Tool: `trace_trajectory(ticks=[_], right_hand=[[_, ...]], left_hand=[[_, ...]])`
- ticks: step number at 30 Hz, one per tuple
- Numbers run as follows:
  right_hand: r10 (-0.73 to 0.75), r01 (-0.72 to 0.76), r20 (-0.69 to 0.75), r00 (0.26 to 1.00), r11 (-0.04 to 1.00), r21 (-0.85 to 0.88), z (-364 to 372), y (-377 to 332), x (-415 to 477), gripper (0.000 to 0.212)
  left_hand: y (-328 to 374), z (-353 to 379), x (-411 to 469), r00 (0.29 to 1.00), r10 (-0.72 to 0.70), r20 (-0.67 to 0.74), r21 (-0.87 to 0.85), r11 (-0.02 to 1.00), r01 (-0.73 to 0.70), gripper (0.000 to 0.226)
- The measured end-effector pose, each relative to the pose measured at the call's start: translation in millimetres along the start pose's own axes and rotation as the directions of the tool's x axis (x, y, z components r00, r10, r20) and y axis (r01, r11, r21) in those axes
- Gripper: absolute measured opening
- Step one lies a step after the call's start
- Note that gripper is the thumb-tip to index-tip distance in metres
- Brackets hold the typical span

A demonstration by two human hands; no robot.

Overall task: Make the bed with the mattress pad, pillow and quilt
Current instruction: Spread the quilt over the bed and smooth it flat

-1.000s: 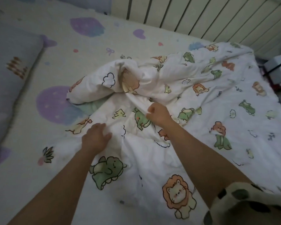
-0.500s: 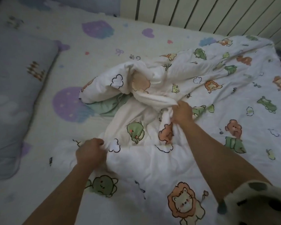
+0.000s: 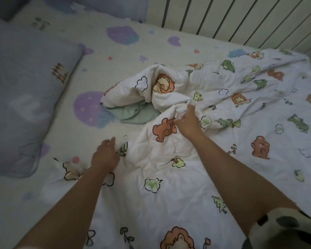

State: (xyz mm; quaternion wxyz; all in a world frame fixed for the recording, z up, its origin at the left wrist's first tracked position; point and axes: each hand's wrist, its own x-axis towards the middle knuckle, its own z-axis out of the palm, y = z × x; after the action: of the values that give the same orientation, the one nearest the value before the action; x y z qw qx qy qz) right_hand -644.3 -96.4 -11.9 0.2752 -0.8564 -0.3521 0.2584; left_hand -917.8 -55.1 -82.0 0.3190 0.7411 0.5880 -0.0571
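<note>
Loosening now, the left hand (image 3: 104, 155) is coming out of the tight fistful it had half a second ago and is lying at the near edge of the quilt (image 3: 196, 168), though through the blur I cannot tell whether its fingers are gripping the cloth or only resting on it. Over at the crumpled heap, the right hand (image 3: 187, 121) is pinching a raised ridge, fingers curled into the fold. More of the green underside (image 3: 136, 114) is showing beside that heap than before. Most of the quilt is lying spread across the right and near part of the bed, with its top corner doubled back on itself mid-bed. It is looking soft, light and floppy, so it will probably follow a pull easily but sag anywhere it isn't held; the turned-back corner and the edge look like the places to grab. Underneath, the mattress pad (image 3: 115, 51) is lying flat, with the pillow (image 3: 25, 97) already sitting on it at the left, well apart from the quilt. A slatted panel (image 3: 241, 18) is running along the far side of the bed.
</note>
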Motion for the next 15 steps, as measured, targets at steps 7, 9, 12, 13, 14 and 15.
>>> trace_trajectory(ticks=[7, 9, 12, 13, 14, 15], right_hand=[[-0.327, 0.219, -0.219, 0.919, 0.888, -0.404, 10.5, -10.9, 2.3, 0.068], [-0.405, 0.279, -0.189, 0.895, 0.837, -0.471, 14.8, -28.0, 13.5, 0.077], [-0.429, 0.303, -0.094, 0.898, 0.761, -0.574, 26.3, -56.7, 33.9, 0.096], [-0.426, 0.311, -0.061, 0.903, 0.744, -0.592, 31.1, -66.4, 42.5, 0.102], [-0.424, 0.321, -0.032, 0.905, 0.731, -0.602, 35.4, -75.4, 50.2, 0.107], [-0.428, 0.333, -0.012, 0.904, 0.719, -0.610, 39.8, -82.7, 56.5, 0.109]], left_hand=[[6.4, 36.0, -13.4, 0.876, 0.029, 0.482, -0.274, 0.954, 0.119, 0.130], [7.6, 34.9, -15.7, 0.810, 0.078, 0.581, -0.150, 0.989, 0.013, 0.109], [11.4, 30.5, -13.8, 0.813, 0.112, 0.572, -0.101, 0.993, -0.065, 0.057], [11.3, 29.6, -10.7, 0.837, 0.120, 0.534, -0.115, 0.991, -0.069, 0.047], [9.3, 28.8, -7.3, 0.858, 0.110, 0.502, -0.114, 0.992, -0.060, 0.040], [6.6, 27.5, -4.4, 0.882, 0.094, 0.462, -0.114, 0.992, -0.046, 0.034]])
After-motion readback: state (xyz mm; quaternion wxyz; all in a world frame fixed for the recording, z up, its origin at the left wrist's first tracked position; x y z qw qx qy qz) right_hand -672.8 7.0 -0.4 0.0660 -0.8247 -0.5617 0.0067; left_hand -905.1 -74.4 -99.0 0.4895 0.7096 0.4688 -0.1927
